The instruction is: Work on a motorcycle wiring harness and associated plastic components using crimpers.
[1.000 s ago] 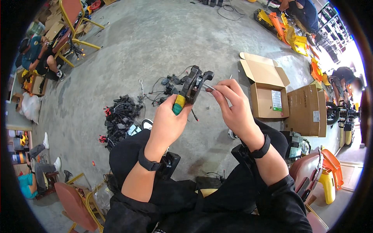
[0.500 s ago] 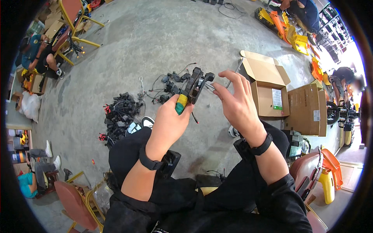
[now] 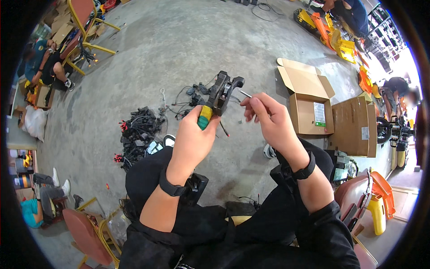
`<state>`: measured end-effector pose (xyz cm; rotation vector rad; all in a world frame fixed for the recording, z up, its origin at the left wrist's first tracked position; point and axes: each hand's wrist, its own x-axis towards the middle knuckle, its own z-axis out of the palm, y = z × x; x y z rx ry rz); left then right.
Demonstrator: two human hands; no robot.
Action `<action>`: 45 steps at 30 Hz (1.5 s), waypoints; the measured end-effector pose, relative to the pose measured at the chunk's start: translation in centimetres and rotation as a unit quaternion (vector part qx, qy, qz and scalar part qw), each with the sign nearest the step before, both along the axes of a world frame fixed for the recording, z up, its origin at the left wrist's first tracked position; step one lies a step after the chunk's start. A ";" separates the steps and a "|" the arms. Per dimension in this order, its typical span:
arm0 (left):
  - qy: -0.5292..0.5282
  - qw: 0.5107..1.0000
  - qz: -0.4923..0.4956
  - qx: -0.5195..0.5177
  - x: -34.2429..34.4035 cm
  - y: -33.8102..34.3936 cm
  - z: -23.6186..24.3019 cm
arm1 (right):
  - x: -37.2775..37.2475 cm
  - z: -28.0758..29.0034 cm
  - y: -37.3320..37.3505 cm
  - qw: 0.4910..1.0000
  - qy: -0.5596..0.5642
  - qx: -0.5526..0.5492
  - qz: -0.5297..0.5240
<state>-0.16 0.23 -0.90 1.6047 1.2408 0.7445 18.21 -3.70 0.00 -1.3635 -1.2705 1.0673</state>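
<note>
Work looked midway, by my read: black hooked part (image 3: 222, 92) was up off the floor at 12 o'clock, hook toward 2, held and under a tool. Left hand (image 3: 195, 130) had its fingers wrapped firmly round a yellow-and-green grip (image 3: 204, 117) at the part's 7 o'clock end; couldn't tell if grip and part were one piece. Red-tipped wire (image 3: 227, 133) hung toward 5. Right hand (image 3: 271, 119), at 1 o'clock, had thumb and forefinger pinched on a thin metal rod (image 3: 245, 93), the other fingers half curled. Rod tip pointed to 10, just beside the hook, seemingly apart from it; contact too fine to call. Couldn't judge whether anything on the part was already fastened or freed. On the floor beyond, a loose cluster of black pieces (image 3: 191, 91) sat at 11, a bigger heap of wired black units (image 3: 142, 132) at 10. Couldn't tell done from undone there, so the remaining count is open. Flapped carton (image 3: 302, 121) stood at 1, taller brown box (image 3: 351, 127) at 2. Farther out, yellow and orange panels (image 3: 342, 51) lay at 1, and a co-worker in teal (image 3: 36, 67) sat at 10.
</note>
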 end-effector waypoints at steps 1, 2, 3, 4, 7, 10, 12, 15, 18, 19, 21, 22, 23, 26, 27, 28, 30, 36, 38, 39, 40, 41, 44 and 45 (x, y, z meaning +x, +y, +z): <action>0.000 1.000 0.000 0.000 0.0 0.0 0.0 | -0.1 -0.3 0.1 0.991 -0.090 0.093 -0.021; 0.006 1.000 -0.001 -0.010 -0.1 0.1 0.1 | 0.0 -0.2 0.1 0.991 -0.089 0.093 -0.021; 0.012 1.000 -0.003 -0.020 0.0 0.1 0.1 | 0.1 0.1 0.0 0.982 -0.148 0.115 -0.021; 0.012 1.000 -0.003 -0.020 0.0 0.0 0.3 | 0.2 0.3 0.0 0.969 -0.206 0.136 -0.021; 0.028 0.999 -0.010 -0.035 0.1 -0.3 0.6 | 0.0 0.2 0.0 0.955 -0.235 0.174 -0.044; 0.004 0.998 0.003 -0.060 0.3 -0.4 0.4 | 0.1 0.5 -0.1 0.904 -0.350 0.237 -0.063; 0.017 0.999 0.001 -0.048 0.4 -0.5 0.4 | 0.3 0.5 0.1 0.886 -0.376 0.265 -0.065; 0.050 0.998 -0.008 -0.023 0.3 -0.5 0.7 | 0.4 0.3 0.0 0.919 -0.321 0.223 -0.046; 0.016 1.000 0.016 0.012 0.4 -0.5 0.6 | 0.4 1.5 -0.5 0.999 0.017 -0.003 0.039; 0.016 1.000 0.017 0.012 0.5 -0.6 0.7 | 0.4 2.0 -0.6 0.945 0.271 -0.155 0.100; 0.004 0.997 0.029 0.064 0.6 -0.7 0.8 | 0.6 1.9 -0.6 0.943 0.278 -0.152 0.105; 0.003 0.997 0.029 0.065 0.7 -0.6 0.8 | 0.6 1.9 -0.6 0.941 0.285 -0.149 0.106; -0.004 0.998 0.031 0.063 0.7 -0.6 0.9 | 0.4 1.6 -0.6 0.941 0.284 -0.149 0.106; -0.016 0.999 0.029 0.042 0.4 -0.3 0.6 | -0.7 0.5 -0.4 0.994 0.092 -0.056 0.012; -0.020 0.999 0.024 0.022 0.3 -0.2 0.4 | -0.8 0.3 -0.4 1.000 0.002 0.014 -0.005; -0.020 0.999 0.024 0.022 0.2 -0.1 0.3 | -0.9 0.2 -0.3 0.992 -0.088 0.085 -0.021; -0.038 0.999 0.023 -0.002 0.2 -0.1 0.2 | -0.8 0.4 -0.3 0.983 -0.138 0.119 -0.034; -0.007 1.000 -0.010 0.002 0.2 -0.2 0.8 | -0.5 0.3 -0.3 0.961 -0.204 0.179 -0.059; -0.014 1.000 -0.004 0.001 0.3 -0.3 0.8 | -0.5 0.5 -0.4 0.959 -0.210 0.182 -0.052; -0.022 1.000 0.001 0.000 0.3 -0.3 0.7 | -0.5 0.6 -0.5 0.953 -0.237 0.177 -0.058; -0.021 1.000 0.001 0.000 0.2 -0.3 0.6 | -0.5 0.7 -0.6 0.947 -0.264 0.172 -0.064; -0.022 1.000 0.000 0.008 0.2 -0.3 0.5 | -0.4 0.8 -0.5 0.947 -0.263 0.172 -0.063; 0.001 1.000 0.000 0.019 0.3 -0.4 1.1 | 0.0 0.8 -0.2 0.852 -0.435 0.280 -0.077; 0.024 0.999 0.001 0.022 0.4 -0.4 1.3 | 0.1 0.7 -0.2 0.845 -0.446 0.285 -0.079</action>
